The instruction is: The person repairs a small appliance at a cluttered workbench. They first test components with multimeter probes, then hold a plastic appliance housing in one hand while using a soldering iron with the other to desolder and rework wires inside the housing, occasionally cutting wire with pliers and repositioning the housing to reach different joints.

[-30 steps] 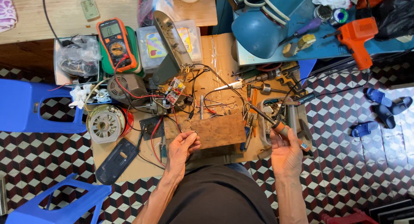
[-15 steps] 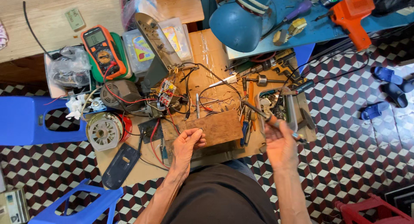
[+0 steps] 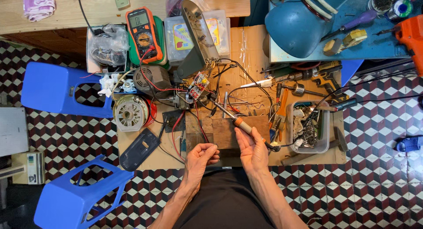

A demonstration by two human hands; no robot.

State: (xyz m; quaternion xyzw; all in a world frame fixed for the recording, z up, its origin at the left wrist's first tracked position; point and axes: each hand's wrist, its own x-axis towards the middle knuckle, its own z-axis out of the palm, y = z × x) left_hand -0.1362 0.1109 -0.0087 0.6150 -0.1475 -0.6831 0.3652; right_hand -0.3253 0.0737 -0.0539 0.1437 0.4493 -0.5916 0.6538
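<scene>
My right hand (image 3: 252, 149) grips a soldering iron (image 3: 233, 118) by its orange handle, the metal tip pointing up-left toward a small circuit board (image 3: 198, 86) tangled in red and black wires. My left hand (image 3: 201, 157) rests at the near edge of a wooden block (image 3: 220, 132), fingers curled around a thin dark wire. The two hands sit close together above my lap.
A cluttered cardboard-covered bench (image 3: 145, 160) carries an orange multimeter (image 3: 143, 28), a round motor part (image 3: 130, 113), a clear tub of metal bits (image 3: 308, 127), pliers and screwdrivers. A blue lamp (image 3: 293, 22) stands behind. Two blue plastic stools (image 3: 57, 90) stand on the left.
My right hand has carried the soldering iron leftward, from the right side of the bench to over the wooden block. My left hand stays at the block's near edge.
</scene>
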